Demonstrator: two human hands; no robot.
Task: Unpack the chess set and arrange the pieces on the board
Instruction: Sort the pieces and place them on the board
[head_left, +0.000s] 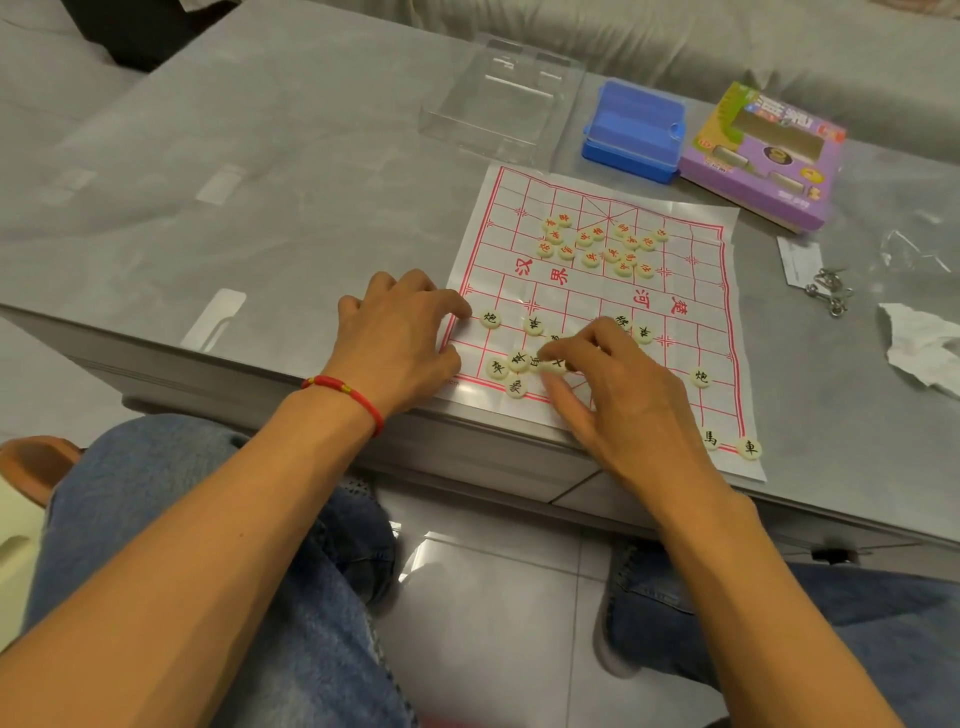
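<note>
Pieces: black discs (519, 364) lie scattered on the near rows of the board (691, 312), red discs (597, 244) bunched at the far side. They look small, light, hard and smooth, likely to skid on the thin sheet; best pinched by the rim. Right hand (618, 400) pinches one black disc near the near-left cluster. Left hand (400, 343) rests curled at the board's left edge on the table (260, 182), grip empty.

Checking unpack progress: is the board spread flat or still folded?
Spread flat. The board lies open on the table, grid visible edge to edge, pieces resting on it; only faint fold creases show.
</note>
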